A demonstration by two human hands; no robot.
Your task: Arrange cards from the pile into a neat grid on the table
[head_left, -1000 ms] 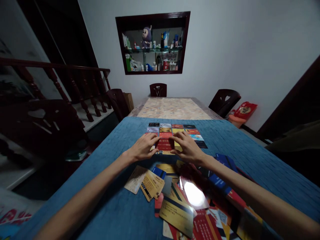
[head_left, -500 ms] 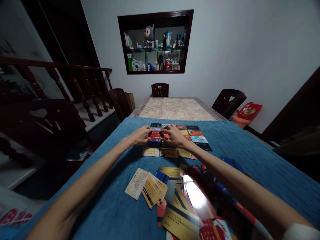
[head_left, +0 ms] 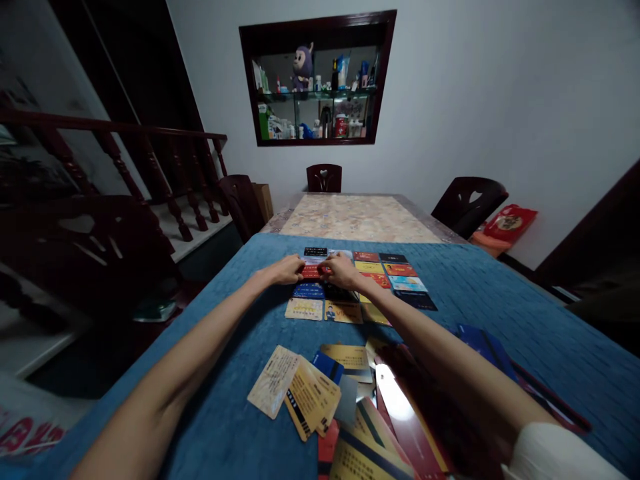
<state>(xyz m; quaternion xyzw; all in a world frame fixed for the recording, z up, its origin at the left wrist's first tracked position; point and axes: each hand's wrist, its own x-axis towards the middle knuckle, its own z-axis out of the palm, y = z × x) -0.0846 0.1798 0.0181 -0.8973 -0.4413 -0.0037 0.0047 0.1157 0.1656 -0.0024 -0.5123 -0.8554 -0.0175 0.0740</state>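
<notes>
A red card (head_left: 311,272) lies nearly flat in the left column of a card grid on the blue cloth. My left hand (head_left: 289,269) pinches its left edge with curled fingers. At its right edge, the bent fingers and thumb of my right hand (head_left: 341,269) grip it. Just nearer to me are a blue card (head_left: 309,291) and a pale yellow card (head_left: 304,309). Beyond the red card sits a black card (head_left: 315,251). My right hand partly covers the second column, where a gold card with a figure (head_left: 343,312) shows.
A loose pile of cards, with a pale card (head_left: 275,380) and a gold card (head_left: 370,460), spreads in front of me. Blue cards (head_left: 483,350) lie at the right. Dark chairs (head_left: 467,203) stand around the table; the blue cloth (head_left: 215,400) covers its near part.
The red card, tilted up between my hands before, now lies lower and flatter in its row. My fingers have come down with it. The camera view has shifted slightly.
</notes>
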